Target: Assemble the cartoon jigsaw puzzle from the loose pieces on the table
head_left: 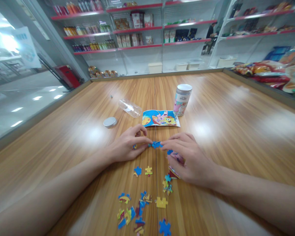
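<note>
My left hand [129, 147] and my right hand [186, 160] meet over the wooden table [223, 131], both pinching small blue puzzle pieces [155, 144] held together between their fingertips. Under my right palm lie a few joined pieces [175, 156], partly hidden. Loose puzzle pieces [142, 200] are scattered nearer to me, mostly blue and yellow. Just beyond my hands lies a colourful picture sheet [160, 118].
A printed can [182, 99] stands upright behind the picture sheet. A clear plastic tube [130, 108] lies on its side to the left, with a round metal lid [109, 122] near it. Snack bags [272, 73] pile at the right edge. Store shelves [137, 29] line the back.
</note>
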